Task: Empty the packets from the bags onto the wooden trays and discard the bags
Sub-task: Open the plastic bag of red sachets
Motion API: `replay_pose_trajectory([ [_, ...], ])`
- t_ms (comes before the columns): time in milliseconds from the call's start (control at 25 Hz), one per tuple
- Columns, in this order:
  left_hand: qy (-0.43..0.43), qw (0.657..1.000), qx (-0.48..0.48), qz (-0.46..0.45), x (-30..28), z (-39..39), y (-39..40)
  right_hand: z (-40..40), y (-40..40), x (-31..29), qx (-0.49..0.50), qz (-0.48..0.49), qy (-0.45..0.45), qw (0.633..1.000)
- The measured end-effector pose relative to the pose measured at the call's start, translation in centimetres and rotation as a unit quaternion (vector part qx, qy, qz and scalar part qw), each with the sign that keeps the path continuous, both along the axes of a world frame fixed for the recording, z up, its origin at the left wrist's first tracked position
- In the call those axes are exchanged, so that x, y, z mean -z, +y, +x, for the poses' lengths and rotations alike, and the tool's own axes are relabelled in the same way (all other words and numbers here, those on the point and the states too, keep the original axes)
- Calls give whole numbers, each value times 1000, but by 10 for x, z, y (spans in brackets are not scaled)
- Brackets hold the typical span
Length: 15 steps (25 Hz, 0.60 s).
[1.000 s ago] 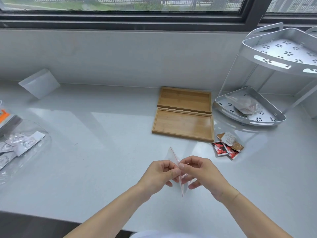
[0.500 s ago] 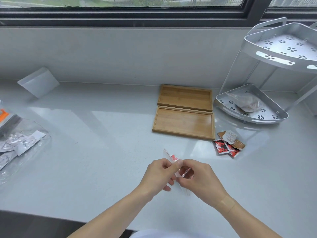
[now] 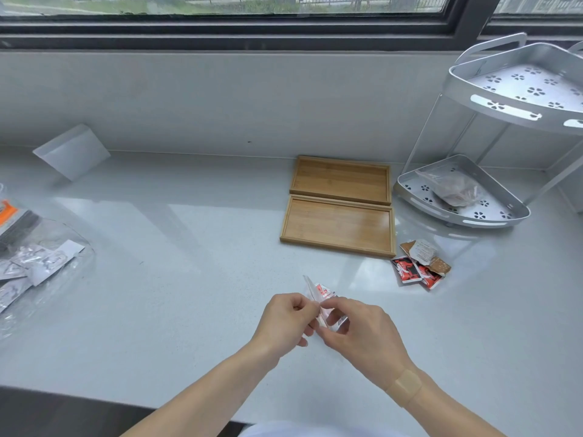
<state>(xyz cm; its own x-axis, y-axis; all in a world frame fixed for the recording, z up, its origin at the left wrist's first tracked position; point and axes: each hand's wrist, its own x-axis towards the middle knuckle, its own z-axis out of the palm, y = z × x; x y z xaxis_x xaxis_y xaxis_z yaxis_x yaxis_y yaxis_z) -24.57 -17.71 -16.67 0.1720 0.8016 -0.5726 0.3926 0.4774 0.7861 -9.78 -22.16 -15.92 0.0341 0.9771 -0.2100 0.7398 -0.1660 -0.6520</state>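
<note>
A small clear plastic bag (image 3: 318, 293) with red-printed packets inside is pinched between my left hand (image 3: 285, 320) and my right hand (image 3: 362, 334) just above the counter, near its front edge. Most of the bag is hidden by my fingers. Two wooden trays lie side by side beyond it: the near tray (image 3: 338, 226) and the far tray (image 3: 341, 179), both bare. Loose red and brown packets (image 3: 418, 264) lie on the counter to the right of the near tray.
A white two-tier corner rack (image 3: 492, 216) at the right holds another clear bag (image 3: 454, 188) on its lower shelf. At the left edge lies a large clear bag of white packets (image 3: 34, 263). A white block (image 3: 72, 151) leans at the back wall.
Both hands have worked the bag between their fingers; it has turned from hanging edge-on to crumpled, with the red print now showing. The hands stay in the same spot.
</note>
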Motion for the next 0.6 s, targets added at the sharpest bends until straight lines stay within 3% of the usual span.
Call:
replay_pose_trajectory([
  [80,32,998,29,49,4,0,-2,-1,2,0,35,-10,30,999],
  [160,22,998,23,63,6,1,-4,2,6,-2,88,-56,114,988],
  [280,-37,998,20,53,5,0,-3,11,13,-10,131,-165,269,940],
  [360,-79,995,48,42,3,-4,0,17,16,-13,112,-206,326,916],
  [600,-115,983,138,30,1,-16,7,26,24,-17,5,-219,291,931],
])
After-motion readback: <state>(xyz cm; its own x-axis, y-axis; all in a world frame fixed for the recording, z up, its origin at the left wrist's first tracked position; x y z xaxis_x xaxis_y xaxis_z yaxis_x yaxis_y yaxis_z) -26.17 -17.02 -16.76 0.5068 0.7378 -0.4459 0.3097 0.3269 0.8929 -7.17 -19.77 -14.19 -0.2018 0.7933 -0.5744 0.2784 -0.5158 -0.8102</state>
